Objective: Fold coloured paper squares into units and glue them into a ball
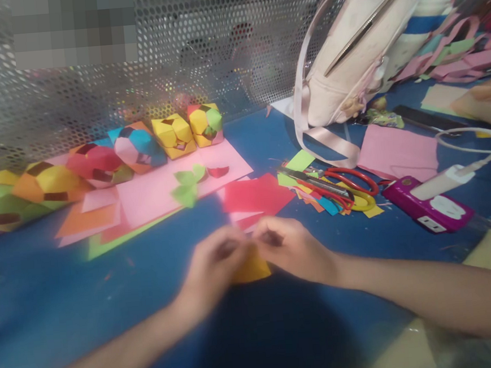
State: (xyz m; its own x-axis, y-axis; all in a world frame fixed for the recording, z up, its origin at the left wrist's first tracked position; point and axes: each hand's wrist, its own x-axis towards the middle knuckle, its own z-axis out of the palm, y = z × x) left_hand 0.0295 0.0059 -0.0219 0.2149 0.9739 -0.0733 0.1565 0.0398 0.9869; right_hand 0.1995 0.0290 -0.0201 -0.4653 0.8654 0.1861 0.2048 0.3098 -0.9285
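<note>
Low over the blue table (130,295), my left hand (213,263) and my right hand (293,248) meet with their fingertips close together. Both are closed on a yellow-orange piece of paper (252,267), whose lower part hangs out below the fingers. Its upper edge is hidden behind the fingers, and the left hand is slightly blurred. Just beyond the hands lie red paper sheets (257,194). Green leaf-shaped paper pieces (186,186) rest on a large pink sheet (149,200) farther left.
Folded paper balls (173,134) stand in a row along a perforated metal panel (226,44). Red-handled scissors (351,178) lie on paper scraps. A purple power bank (428,203) with a white cable, pink paper (398,149) and a pale backpack (345,51) are right. Another person's hand (485,100) reaches in.
</note>
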